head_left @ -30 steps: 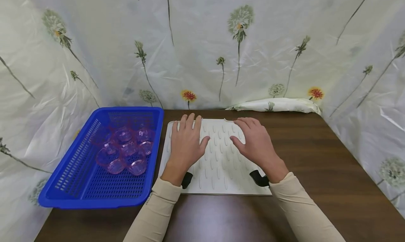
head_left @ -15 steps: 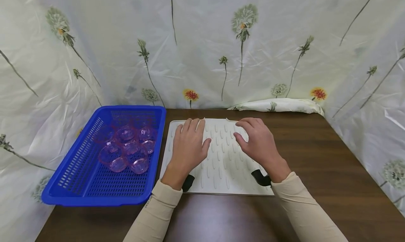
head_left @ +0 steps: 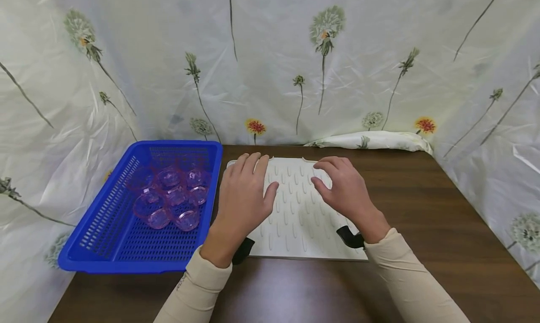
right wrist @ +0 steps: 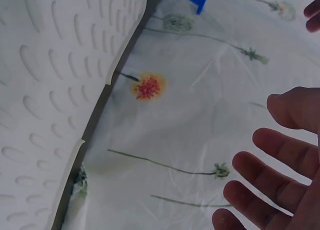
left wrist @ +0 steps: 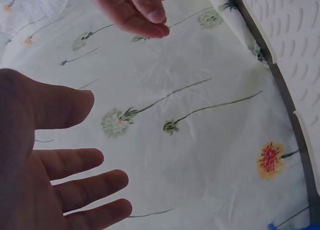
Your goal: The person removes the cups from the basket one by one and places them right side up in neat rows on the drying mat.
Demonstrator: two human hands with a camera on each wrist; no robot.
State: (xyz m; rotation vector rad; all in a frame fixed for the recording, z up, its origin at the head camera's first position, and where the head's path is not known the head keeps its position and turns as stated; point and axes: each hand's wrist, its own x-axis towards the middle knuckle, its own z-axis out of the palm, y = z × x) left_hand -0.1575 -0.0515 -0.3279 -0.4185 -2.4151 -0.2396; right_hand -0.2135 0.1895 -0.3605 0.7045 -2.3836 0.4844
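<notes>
A white mat with raised oval bumps (head_left: 291, 220) lies flat on the brown table. My left hand (head_left: 242, 201) hovers over its left side, fingers extended and thumb apart, holding nothing. Over the right side hangs my right hand (head_left: 346, 189), its fingers relaxed and slightly bent, also holding nothing. Each wrist view shows its hand raised above the table, the left hand (left wrist: 75, 165) and the right hand (right wrist: 280, 175), with spread fingers and parts of the mat (left wrist: 295, 45) beside. Left of the mat, several clear pink cups (head_left: 158, 217) sit in a blue basket (head_left: 126, 266).
The dark wooden table (head_left: 422, 210) stretches to the right of the mat. A flowered white sheet (head_left: 270, 70) hangs behind and at both sides, with a rolled fold (head_left: 379, 140) along the back edge.
My left hand has moved a little left and toward the basket. The right hand has hardly moved. The view has shifted slightly.
</notes>
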